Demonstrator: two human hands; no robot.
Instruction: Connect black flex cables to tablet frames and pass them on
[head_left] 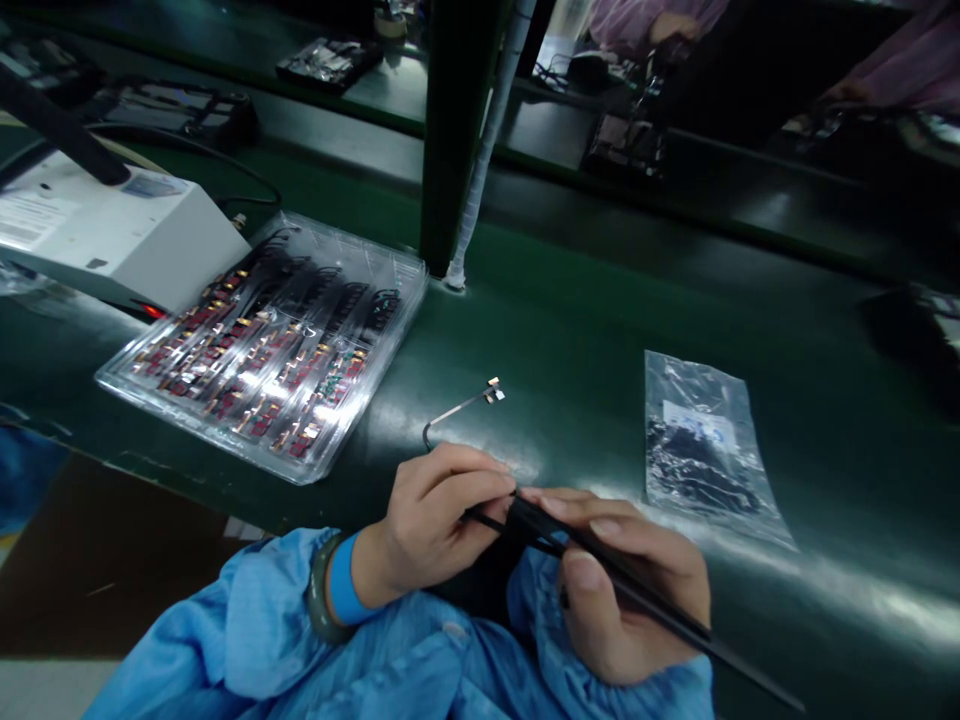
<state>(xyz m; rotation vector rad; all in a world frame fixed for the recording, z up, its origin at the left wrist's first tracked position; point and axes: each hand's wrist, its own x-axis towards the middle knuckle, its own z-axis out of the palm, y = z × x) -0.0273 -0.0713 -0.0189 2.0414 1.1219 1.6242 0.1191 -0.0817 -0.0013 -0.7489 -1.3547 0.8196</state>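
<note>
A thin black flex cable (452, 411) with a small gold-and-white connector end lies on the green bench and curves in under my left hand (446, 510). That hand is closed, thumb and fingers pinching a dark strip that seems to be the same cable. My right hand (637, 580) is wrapped round a long, narrow black bar-shaped piece (735, 660), whose thin end points down to the lower right. Its other end meets my left fingertips, where a black loop shows between the hands. The exact contact there is hidden by my fingers.
A clear plastic tray (322, 460) holds rows of small circuit boards with black cables. Beside it stands a white box-shaped device (172, 240). To the right lies a clear bag (701, 440) of black parts. A post (457, 150) rises behind; people in pink sleeves work beyond.
</note>
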